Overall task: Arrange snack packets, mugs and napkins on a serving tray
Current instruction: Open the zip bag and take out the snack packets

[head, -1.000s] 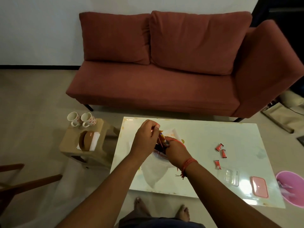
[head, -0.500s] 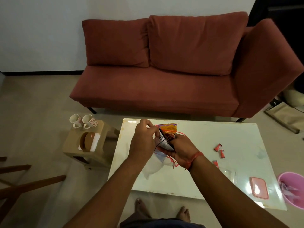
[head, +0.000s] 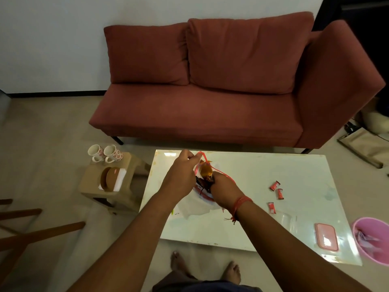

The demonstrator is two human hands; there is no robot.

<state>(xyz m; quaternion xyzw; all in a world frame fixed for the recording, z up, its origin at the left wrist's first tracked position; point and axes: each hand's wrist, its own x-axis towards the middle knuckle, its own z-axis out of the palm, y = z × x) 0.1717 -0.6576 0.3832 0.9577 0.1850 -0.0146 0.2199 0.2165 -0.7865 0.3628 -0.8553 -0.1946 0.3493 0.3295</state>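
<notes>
Over the left part of the white table (head: pixel 252 234), my left hand (head: pixel 181 178) pinches the red handle of a thin white plastic bag (head: pixel 195 207). My right hand (head: pixel 223 190) reaches into the bag's mouth and grips a bunch of snack packets, an orange one (head: pixel 205 170) above a dark one (head: pixel 201 184). Three small red packets (head: pixel 274 185) lie loose on the table to the right. Two floral mugs (head: pixel 112 153) stand on a low beige stool (head: pixel 124 199) left of the table, beside white napkins (head: pixel 121 178) under a brown round piece (head: pixel 110 178).
A clear plastic box (head: pixel 287 220) and its pink lid (head: pixel 326 239) lie at the table's right front. A pink bin (head: pixel 372 239) stands on the floor beyond that corner. A red sofa (head: pixel 210 102) is behind the table. Wooden chair legs (head: pixel 31 232) are at the left.
My left hand has lifted the bag's red handle higher and farther back. My right hand has shifted the packets, and the orange one now shows on top at the bag's mouth.
</notes>
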